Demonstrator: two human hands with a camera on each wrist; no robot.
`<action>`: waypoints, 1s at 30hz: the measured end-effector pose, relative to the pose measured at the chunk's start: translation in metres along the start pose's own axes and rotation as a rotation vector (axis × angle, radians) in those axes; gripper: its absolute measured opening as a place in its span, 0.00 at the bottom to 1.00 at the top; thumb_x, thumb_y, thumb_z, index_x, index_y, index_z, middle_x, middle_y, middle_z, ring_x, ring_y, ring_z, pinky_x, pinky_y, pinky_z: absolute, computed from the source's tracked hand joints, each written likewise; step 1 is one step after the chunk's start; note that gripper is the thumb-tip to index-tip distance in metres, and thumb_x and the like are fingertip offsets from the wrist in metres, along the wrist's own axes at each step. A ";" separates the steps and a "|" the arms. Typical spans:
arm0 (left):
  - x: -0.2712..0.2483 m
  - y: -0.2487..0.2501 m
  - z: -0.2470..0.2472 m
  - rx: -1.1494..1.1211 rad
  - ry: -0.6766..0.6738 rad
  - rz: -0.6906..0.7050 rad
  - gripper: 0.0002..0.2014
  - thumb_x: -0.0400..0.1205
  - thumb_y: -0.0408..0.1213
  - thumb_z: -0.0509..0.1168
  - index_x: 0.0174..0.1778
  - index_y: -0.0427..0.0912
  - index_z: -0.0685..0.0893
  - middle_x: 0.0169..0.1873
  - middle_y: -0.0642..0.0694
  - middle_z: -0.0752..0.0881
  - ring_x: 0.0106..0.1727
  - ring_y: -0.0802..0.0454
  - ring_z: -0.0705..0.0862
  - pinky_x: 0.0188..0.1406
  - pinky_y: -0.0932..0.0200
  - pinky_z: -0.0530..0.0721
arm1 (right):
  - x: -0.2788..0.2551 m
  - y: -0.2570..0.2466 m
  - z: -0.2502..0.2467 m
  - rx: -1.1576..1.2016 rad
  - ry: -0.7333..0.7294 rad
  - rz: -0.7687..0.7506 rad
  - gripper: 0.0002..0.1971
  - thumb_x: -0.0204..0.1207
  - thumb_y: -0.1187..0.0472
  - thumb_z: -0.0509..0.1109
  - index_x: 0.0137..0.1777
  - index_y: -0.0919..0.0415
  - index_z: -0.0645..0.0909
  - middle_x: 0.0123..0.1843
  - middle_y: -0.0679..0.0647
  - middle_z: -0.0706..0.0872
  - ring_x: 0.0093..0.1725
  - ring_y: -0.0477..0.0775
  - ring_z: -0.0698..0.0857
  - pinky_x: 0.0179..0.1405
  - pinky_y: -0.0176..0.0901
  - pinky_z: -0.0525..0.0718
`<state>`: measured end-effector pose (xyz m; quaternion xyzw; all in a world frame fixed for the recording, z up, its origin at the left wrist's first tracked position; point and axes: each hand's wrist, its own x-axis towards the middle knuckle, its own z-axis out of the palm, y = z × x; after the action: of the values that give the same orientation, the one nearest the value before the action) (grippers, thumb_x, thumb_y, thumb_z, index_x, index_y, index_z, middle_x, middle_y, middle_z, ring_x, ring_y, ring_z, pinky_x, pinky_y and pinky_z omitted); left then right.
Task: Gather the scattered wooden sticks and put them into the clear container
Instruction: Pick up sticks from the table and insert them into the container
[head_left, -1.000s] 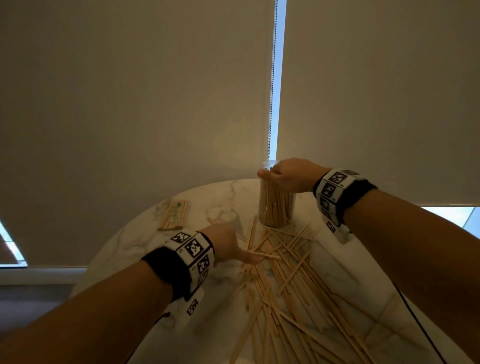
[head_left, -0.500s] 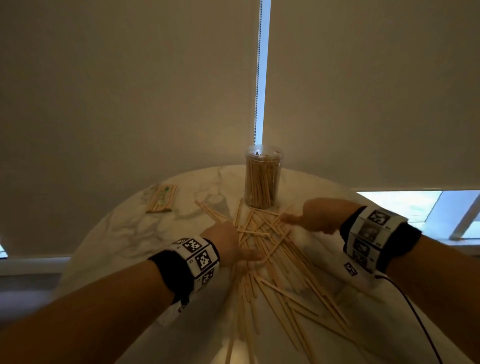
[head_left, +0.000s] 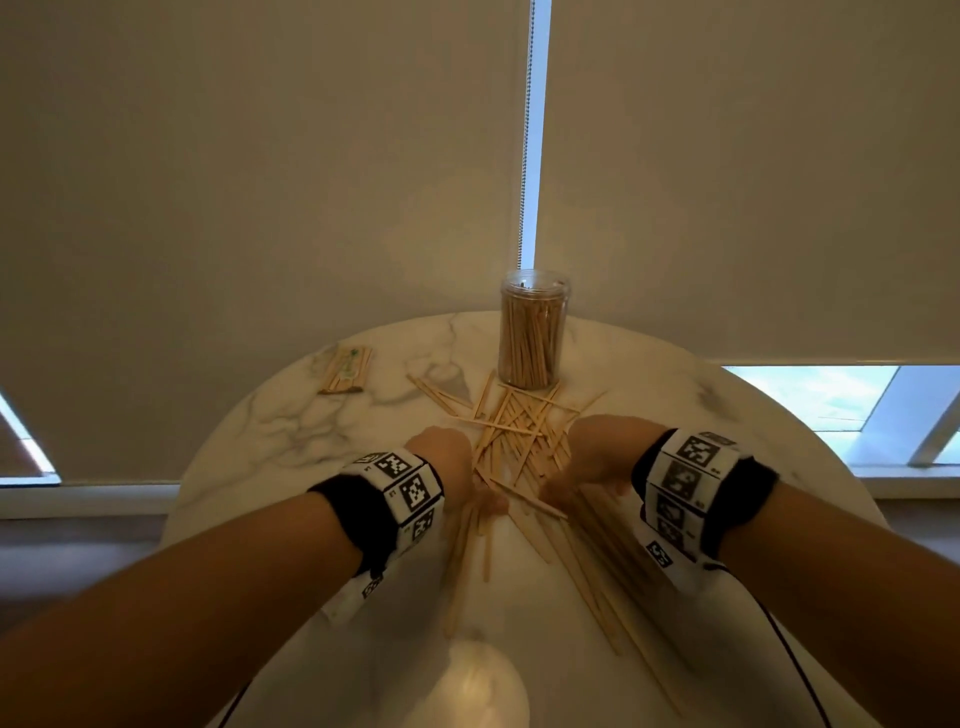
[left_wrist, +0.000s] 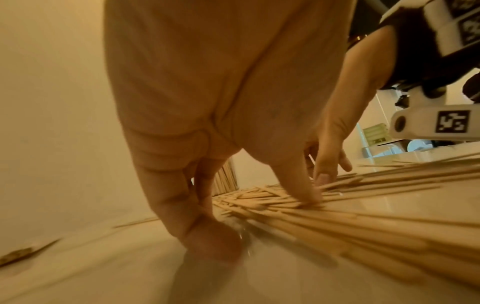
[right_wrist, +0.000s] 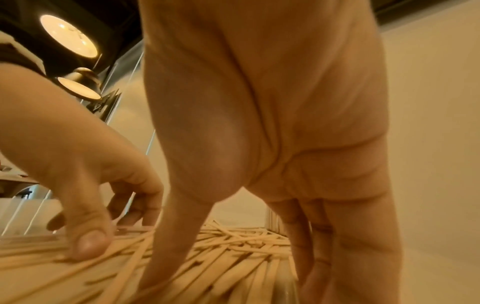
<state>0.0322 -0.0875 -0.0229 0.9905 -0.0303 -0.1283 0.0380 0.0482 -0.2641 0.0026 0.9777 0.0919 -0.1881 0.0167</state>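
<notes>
Wooden sticks lie in a loose, crisscrossed heap across the middle of your round marble bench, fanning out toward the near edge, with a few strays off to the left of the heap. The clear container stands upright at the far side of the bench, just beyond the heap, open at the top and already packed with sticks standing on end.

Your left hand is down at the left flank of the heap. In the left wrist view its fingers point straight down side by side, tips on the bench at the edge of the sticks, while the thumb reaches apart from them and presses onto the pile. It grips nothing.

Your right hand is at the right flank, opposite the left, with the heap between the two. In the right wrist view its fingers also hang straight down together, and its thumb stretches away and lands among the sticks. It holds nothing either.

A small flat packet lies at the far left of the bench, well apart from the heap. Roller blinds fill the background.
</notes>
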 end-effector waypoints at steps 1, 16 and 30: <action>-0.002 0.002 -0.001 0.020 -0.006 0.019 0.28 0.76 0.64 0.71 0.50 0.38 0.80 0.41 0.45 0.80 0.45 0.48 0.79 0.41 0.57 0.77 | -0.001 0.000 0.000 0.003 -0.007 0.009 0.25 0.75 0.37 0.73 0.38 0.62 0.80 0.36 0.53 0.84 0.34 0.51 0.81 0.33 0.40 0.78; -0.008 0.019 -0.005 0.054 0.024 0.048 0.19 0.83 0.45 0.71 0.63 0.35 0.83 0.60 0.40 0.86 0.61 0.44 0.85 0.45 0.60 0.78 | -0.013 -0.005 0.004 0.219 -0.032 0.078 0.10 0.77 0.59 0.74 0.49 0.68 0.86 0.44 0.59 0.92 0.47 0.57 0.93 0.52 0.47 0.91; -0.006 0.015 0.008 0.036 -0.013 -0.030 0.16 0.89 0.37 0.60 0.69 0.33 0.79 0.67 0.38 0.83 0.67 0.41 0.83 0.55 0.58 0.80 | -0.026 0.005 0.006 0.084 -0.014 0.075 0.07 0.81 0.61 0.71 0.53 0.66 0.84 0.61 0.61 0.88 0.61 0.59 0.88 0.57 0.44 0.85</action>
<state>0.0239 -0.1023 -0.0280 0.9905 -0.0182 -0.1349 0.0182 0.0233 -0.2740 0.0066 0.9790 0.0470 -0.1978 -0.0164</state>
